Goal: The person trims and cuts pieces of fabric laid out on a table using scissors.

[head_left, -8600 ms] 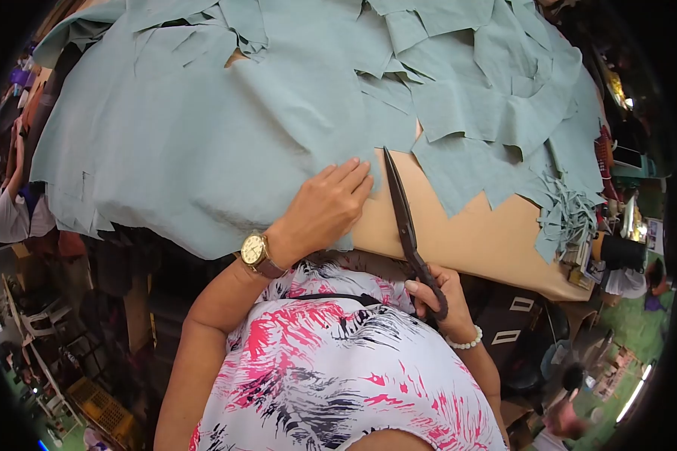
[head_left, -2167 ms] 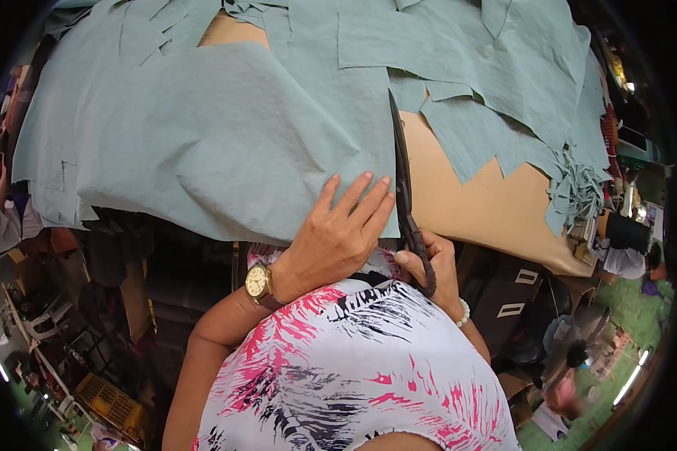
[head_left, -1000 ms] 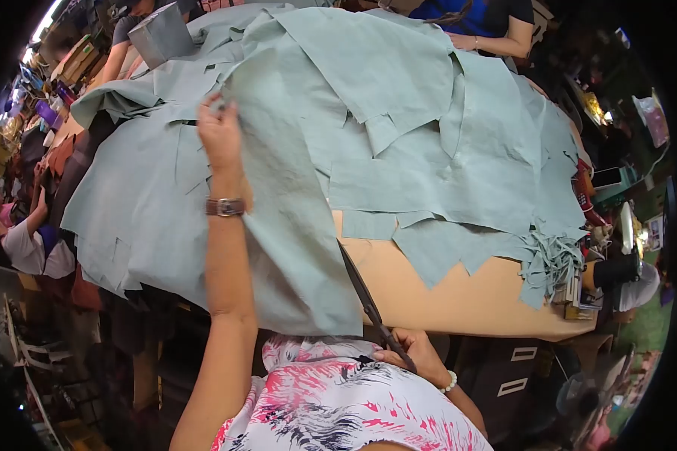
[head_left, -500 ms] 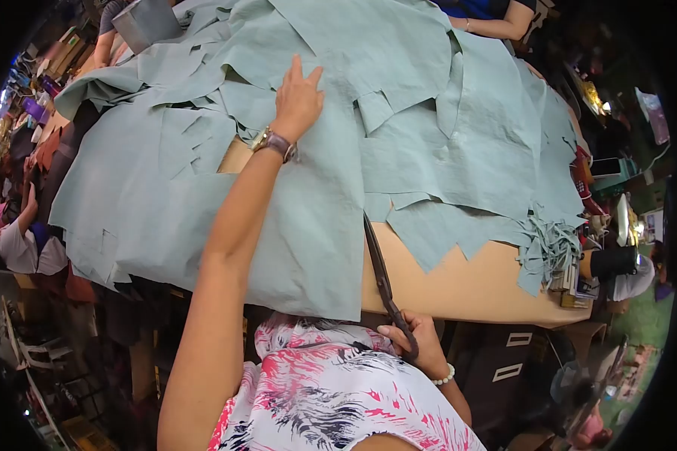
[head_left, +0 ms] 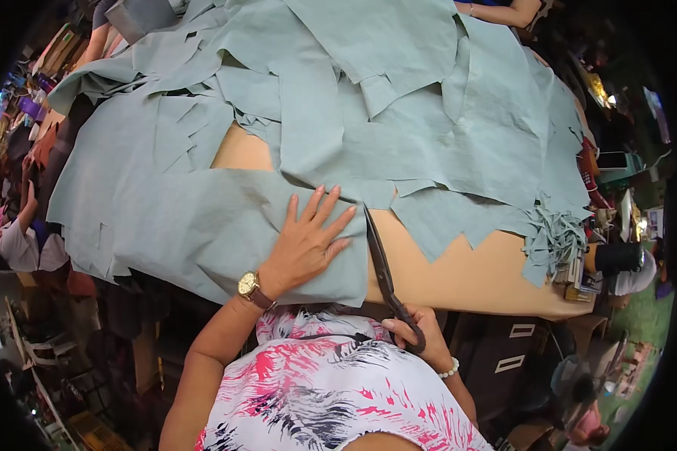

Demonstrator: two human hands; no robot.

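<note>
My left hand lies flat with fingers spread on a pale blue-green sheet of leather-like material, close to its right edge. My right hand grips the handles of long dark scissors at the table's front edge. Their blades point away from me and lie along the sheet's right edge, tips near my left fingertips. Whether the blades are parted is hard to make out. Beyond my left hand, overlapping cut pieces of the same material cover much of the tan tabletop.
A pile of thin offcuts lies at the table's right end, beside a dark cylinder. At the far left stands a grey metal container. Another person's arm rests at the far edge. Dark drawers sit under the table.
My left hand has come back toward me from the far pieces to the near sheet. A tan patch of table behind it shows larger. The scissors stay in nearly the same place.
</note>
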